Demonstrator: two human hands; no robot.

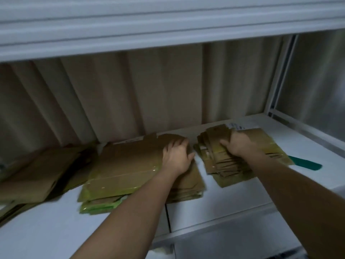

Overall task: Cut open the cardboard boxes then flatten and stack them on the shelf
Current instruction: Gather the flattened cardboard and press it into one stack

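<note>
A beige pleated curtain [149,94] hangs behind, filling the back of the view. To the right stands a white upright post [283,75], and beyond it a pale glossy panel [317,75], possibly a window, though blur hides its detail.

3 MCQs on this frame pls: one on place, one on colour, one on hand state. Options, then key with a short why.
1. Where does the flat teal-green tool lie?
A. On the white metal shelf, right of the right-hand pile
B. On top of the middle pile
C. In the left hand

2. What colour is the tape on the middle pile of flattened brown cardboard boxes?
A. Red
B. Yellow-green
C. Black

3. What is the left hand doing?
A. Hanging off the shelf
B. Resting flat on the middle pile
C. Holding the tool

Key: 1 A, it pokes out beside the right pile of smaller flattened cardboard; 2 B, glossy yellow-green strips; 3 B, fingers spread on top, while the right hand grips the right pile.
</note>
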